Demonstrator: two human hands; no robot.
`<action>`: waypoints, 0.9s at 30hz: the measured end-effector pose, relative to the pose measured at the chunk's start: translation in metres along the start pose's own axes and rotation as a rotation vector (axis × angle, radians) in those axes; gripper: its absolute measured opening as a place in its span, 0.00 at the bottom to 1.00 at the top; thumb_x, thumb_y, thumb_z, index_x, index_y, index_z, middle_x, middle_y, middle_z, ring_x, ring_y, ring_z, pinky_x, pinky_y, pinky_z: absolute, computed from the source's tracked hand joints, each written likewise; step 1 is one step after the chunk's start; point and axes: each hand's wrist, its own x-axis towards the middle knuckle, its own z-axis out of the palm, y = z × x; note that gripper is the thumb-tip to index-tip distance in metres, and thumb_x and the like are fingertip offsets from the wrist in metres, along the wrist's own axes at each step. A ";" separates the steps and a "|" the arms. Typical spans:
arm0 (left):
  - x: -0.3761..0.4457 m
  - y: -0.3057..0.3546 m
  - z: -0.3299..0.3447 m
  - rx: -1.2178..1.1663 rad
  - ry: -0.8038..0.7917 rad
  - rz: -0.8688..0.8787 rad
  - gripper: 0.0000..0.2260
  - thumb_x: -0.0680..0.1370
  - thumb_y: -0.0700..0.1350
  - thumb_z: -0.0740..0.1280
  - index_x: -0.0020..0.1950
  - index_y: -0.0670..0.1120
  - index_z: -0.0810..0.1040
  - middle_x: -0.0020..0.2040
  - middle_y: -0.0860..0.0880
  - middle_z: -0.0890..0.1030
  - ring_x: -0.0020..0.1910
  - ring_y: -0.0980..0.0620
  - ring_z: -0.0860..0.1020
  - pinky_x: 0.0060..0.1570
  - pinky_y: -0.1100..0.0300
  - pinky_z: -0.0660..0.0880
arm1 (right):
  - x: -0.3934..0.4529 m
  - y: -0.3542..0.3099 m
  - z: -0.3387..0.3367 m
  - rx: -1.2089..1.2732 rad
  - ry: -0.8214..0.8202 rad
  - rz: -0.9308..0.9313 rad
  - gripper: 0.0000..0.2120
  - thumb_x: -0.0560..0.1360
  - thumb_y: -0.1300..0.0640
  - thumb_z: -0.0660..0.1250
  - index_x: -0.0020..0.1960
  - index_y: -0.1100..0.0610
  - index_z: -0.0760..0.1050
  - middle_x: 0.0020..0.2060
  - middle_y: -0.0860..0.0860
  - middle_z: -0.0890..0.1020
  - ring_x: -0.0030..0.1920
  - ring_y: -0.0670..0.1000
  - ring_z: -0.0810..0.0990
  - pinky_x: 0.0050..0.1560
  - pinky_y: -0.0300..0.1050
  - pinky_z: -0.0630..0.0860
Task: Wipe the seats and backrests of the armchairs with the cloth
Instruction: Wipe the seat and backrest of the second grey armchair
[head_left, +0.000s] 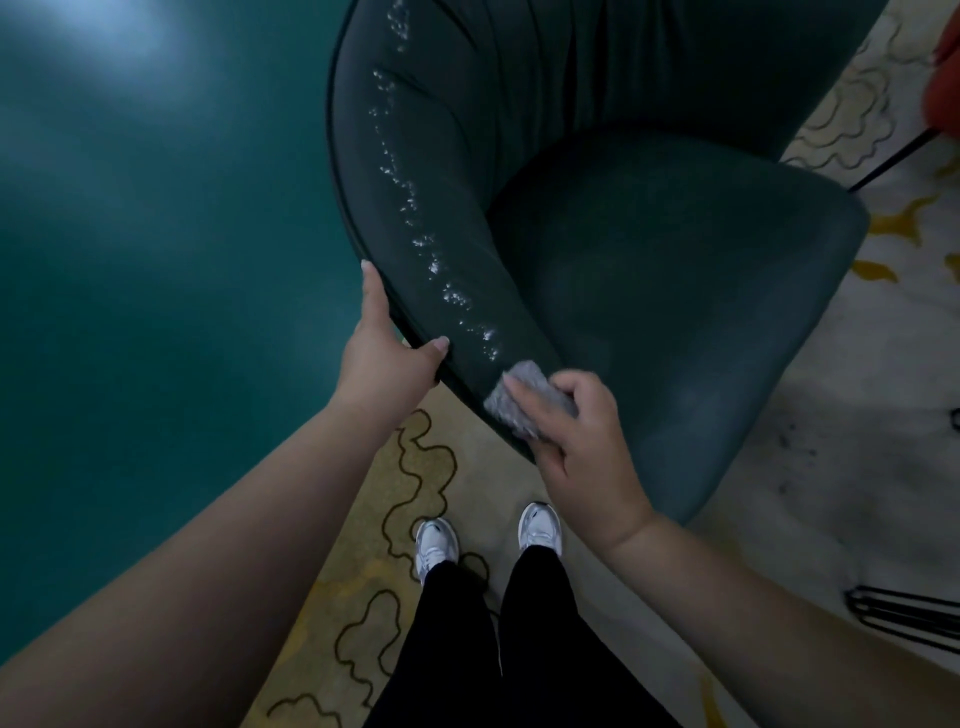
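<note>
Head camera looks straight down on the work. At the near end of the curved backrest, the right hand (576, 441) pinches a folded grey cloth (524, 396) between thumb and curled fingers and presses it against the inner face of the dark green armchair (649, 291). Just beside it, the left hand (387, 345) clasps the top rim of the backrest, thumb on the inner side and fingers wrapped over the outer edge, seemingly steadying the chair.

From just above the cloth, a trail of white specks (415, 228), which could be foam, droplets or crumbs, runs up the inner face of the backrest (447, 130) toward its far end. The cloth sits at the near end of that trail, so nearly all of the line is yet to be wiped. The seat cushion (675, 312) shows faint pale patches, but whether it has been wiped cannot be told from this light.

By this showing, the task looks to be at an early stage: one stroke along this backrest is beginning, with the seat and any other armchairs left to do. An orange object at the upper right edge (943, 88) may be another chair, though too little shows to say. Below stand white sneakers (436, 543) on a patterned rug (415, 467).
</note>
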 end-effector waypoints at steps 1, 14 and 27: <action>0.002 0.001 -0.002 -0.013 0.006 -0.005 0.45 0.76 0.41 0.70 0.76 0.64 0.40 0.72 0.56 0.65 0.47 0.59 0.77 0.48 0.51 0.81 | -0.009 -0.001 -0.002 -0.001 0.008 0.011 0.32 0.67 0.74 0.68 0.67 0.52 0.71 0.49 0.57 0.72 0.49 0.58 0.72 0.57 0.41 0.67; 0.007 0.004 -0.013 -0.076 0.010 -0.038 0.44 0.76 0.39 0.70 0.75 0.67 0.44 0.75 0.56 0.63 0.41 0.68 0.71 0.44 0.55 0.82 | 0.012 0.000 0.003 0.058 -0.026 0.009 0.31 0.69 0.72 0.69 0.67 0.49 0.72 0.51 0.55 0.71 0.52 0.55 0.71 0.57 0.39 0.67; 0.027 0.005 -0.021 -0.081 0.023 -0.016 0.44 0.76 0.40 0.70 0.74 0.68 0.43 0.75 0.56 0.62 0.43 0.65 0.73 0.44 0.54 0.82 | 0.048 0.003 0.010 0.132 -0.077 -0.021 0.27 0.71 0.66 0.67 0.67 0.48 0.71 0.51 0.53 0.70 0.53 0.53 0.71 0.59 0.38 0.69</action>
